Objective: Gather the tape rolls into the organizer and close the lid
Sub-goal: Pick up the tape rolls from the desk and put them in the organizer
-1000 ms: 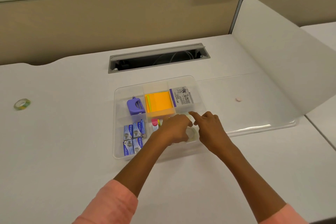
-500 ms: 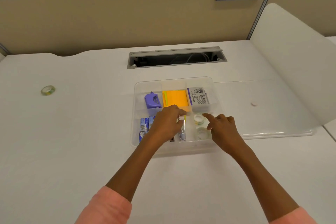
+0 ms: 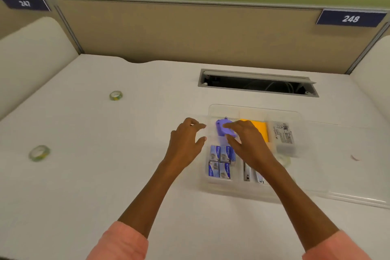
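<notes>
The clear plastic organizer [image 3: 253,108] lies on the white desk right of centre, its lid [image 3: 358,196] folded open flat to the right. One tape roll [image 3: 283,159] shows in its right compartment, partly behind my right arm. Two green-patterned tape rolls lie loose on the desk, one far left [image 3: 39,153], one further back [image 3: 116,95]. My left hand [image 3: 185,141] hovers just left of the organizer, fingers apart, holding nothing. My right hand [image 3: 244,139] is spread over the organizer's left compartments, above the purple tool, holding nothing.
Inside the organizer lie a purple tool [image 3: 222,129], orange sticky notes [image 3: 258,127], blue staple boxes [image 3: 220,161], a white labelled box [image 3: 282,135] and metal clips. A cable slot [image 3: 257,84] opens in the desk behind. White dividers flank both sides. A small scrap [image 3: 354,157] lies on the lid.
The camera has swung left, bringing the second loose roll into view. Both hands have left the right tape compartment and moved left, the left hand now outside the organizer.
</notes>
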Motion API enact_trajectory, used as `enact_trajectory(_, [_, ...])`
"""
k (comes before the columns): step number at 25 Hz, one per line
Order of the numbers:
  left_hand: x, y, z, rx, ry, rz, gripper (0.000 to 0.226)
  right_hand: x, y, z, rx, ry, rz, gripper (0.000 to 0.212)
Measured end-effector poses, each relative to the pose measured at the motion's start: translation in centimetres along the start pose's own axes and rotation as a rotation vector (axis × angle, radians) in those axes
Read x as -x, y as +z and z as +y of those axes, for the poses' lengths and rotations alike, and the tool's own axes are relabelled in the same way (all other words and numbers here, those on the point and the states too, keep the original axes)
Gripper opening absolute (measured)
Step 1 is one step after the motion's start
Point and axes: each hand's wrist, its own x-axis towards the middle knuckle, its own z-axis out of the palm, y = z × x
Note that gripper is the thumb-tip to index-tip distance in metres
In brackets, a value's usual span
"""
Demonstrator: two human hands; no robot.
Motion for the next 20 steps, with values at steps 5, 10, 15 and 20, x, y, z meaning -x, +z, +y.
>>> enact_trajectory(5, [0.9,-4.0,-8.4,-0.061,-0.158,0.080,0.038,-6.5,7.1,-6.8,-0.074,-0.168,-0.138,0.034])
enact_trajectory(10, [1.2,-7.3,-16.4,-0.043,-0.315,0.182,0.038,-12.8,13.6,-12.4,-0.090,-0.276,-0.262,0.035])
enact_trajectory(15, [1.3,-8.7,-23.1,-0.029,-0.392,0.291,0.041,-19.2,19.9,-16.3,-0.127,-0.237,-0.302,0.035])
enact_trajectory(20, [0.4,-8.5,-27.0,-0.033,-0.413,0.310,0.040,-24.7,24.9,-18.5,-0.178,-0.112,-0.248,0.038])
